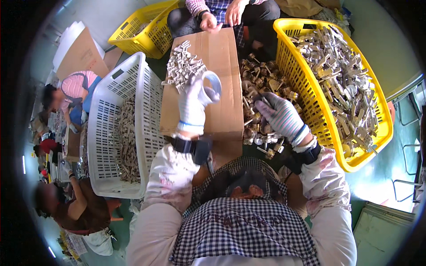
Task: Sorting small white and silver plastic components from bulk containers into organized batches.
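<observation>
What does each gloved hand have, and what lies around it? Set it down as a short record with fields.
Left hand: holds a tape roll above the cardboard box
Right hand: fingers bent over the brass-colored fittings; any grip unclear
On box: silver metal pieces, heaped toward the left
Left side: white plastic basket with metal parts inside
Right side: yellow plastic basket heaped with metal levers
Opposite: co-worker's hand
</observation>
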{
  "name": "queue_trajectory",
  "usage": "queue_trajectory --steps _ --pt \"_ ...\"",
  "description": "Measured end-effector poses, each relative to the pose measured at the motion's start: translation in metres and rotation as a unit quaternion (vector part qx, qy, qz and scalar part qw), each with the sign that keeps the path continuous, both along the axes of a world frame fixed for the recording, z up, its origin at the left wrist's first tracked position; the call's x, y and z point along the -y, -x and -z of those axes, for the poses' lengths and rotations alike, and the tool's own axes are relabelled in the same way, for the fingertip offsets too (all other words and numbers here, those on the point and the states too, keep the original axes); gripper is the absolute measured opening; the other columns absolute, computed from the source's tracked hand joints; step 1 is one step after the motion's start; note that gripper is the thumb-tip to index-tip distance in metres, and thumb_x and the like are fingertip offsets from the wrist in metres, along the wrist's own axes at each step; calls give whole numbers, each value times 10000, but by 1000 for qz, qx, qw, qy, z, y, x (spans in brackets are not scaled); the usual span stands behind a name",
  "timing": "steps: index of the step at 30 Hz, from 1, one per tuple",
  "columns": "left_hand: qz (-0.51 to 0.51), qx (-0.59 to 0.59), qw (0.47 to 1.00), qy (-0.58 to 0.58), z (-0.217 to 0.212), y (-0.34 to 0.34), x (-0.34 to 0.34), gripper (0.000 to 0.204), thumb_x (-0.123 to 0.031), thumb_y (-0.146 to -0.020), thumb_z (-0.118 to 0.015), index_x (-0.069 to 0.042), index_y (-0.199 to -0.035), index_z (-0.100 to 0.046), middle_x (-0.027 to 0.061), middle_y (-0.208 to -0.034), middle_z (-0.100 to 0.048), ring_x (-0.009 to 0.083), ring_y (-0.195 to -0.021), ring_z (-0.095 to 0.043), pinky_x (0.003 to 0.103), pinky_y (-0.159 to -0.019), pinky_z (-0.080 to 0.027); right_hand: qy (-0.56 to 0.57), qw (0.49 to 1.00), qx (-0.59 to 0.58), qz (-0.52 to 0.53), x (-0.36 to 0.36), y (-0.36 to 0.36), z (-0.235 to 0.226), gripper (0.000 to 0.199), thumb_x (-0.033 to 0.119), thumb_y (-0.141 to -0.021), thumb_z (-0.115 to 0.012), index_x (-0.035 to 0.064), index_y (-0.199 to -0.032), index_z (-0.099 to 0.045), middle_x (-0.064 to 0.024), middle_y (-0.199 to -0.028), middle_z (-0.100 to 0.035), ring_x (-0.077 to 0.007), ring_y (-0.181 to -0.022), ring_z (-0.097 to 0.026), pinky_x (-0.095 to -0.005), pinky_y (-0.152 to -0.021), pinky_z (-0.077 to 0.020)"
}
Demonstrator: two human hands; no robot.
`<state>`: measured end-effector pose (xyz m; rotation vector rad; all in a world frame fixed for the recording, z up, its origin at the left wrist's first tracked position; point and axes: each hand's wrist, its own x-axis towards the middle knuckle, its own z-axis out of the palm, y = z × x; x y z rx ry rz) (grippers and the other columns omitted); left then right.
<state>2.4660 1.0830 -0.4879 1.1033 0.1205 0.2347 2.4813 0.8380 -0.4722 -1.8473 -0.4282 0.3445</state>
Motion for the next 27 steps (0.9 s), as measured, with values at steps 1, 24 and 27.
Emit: queue_trajectory --steps 1,24,27 --pt "17 -17 1000 2 0 16 9 366 -386 -937 -480 -71 -1090 -586 69 -601 -592 179 -566 -591 304 -615 -488 13 1000 18 -1 3 -2 2 287 185 -921 -588 -20 -1121 -569 -99 -882 -655 -110 -800 -570 -277 -746 -483" --pt "246 -337 906 -68 125 104 51 351 -218 -870 -617 -76 -1176 -518 69 -1012 -617 193 -832 -634 350 -643 -526 53 995 66 -45 -1 0 7 356 253 -920 -592 -25 -1141 -563 -96 -822 -641 -127 -741 -566 -296 -688 -480" --pt "214 -405 889 23 121 97 50 355 -278 -884 -611 -90 -1171 -520 64 -1012 -623 195 -816 -637 348 -626 -523 68 994 63 -52 -3 0 7 254 221 -913 -572 5 -1043 -602 -163 -814 -639 -266 -747 -625 -352 -699 -491"
